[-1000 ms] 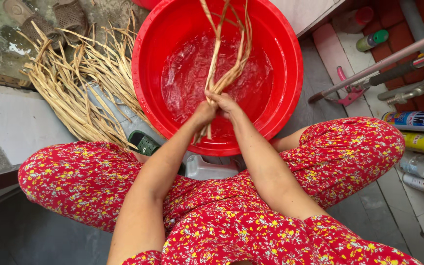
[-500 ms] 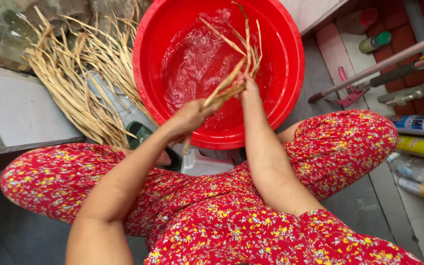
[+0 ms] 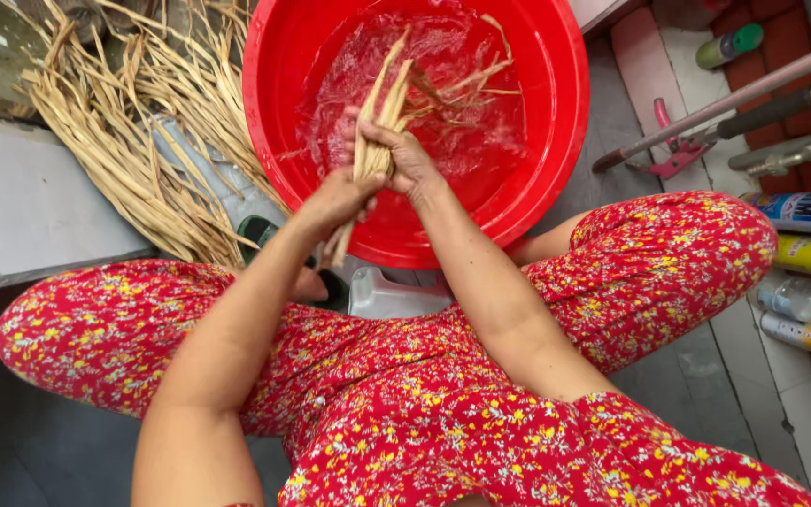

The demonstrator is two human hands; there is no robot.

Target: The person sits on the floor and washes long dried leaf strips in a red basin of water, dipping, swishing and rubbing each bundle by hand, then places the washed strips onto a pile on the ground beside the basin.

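Both the left hand (image 3: 338,199) and right hand (image 3: 405,161) gripped one bundle of wet straw strips (image 3: 379,122) over the red basin (image 3: 556,141); a dry straw pile (image 3: 133,150) lay left of them, spray cans (image 3: 804,212) well right.

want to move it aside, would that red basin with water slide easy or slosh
The red basin probably feels heavy, since water covers its bottom. Pushed quickly it would likely slosh, though the high walls may contain it. The wet rim could be slippery.

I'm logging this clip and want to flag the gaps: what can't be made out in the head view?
- Red basin: far rim cut off by the top edge.
- Bundle of straw strips: its middle hidden by the left hand and right hand.
- Pile of dry strips: runs off the top edge.
- Spray cans: cut by the right edge.
- Water depth: unreadable.
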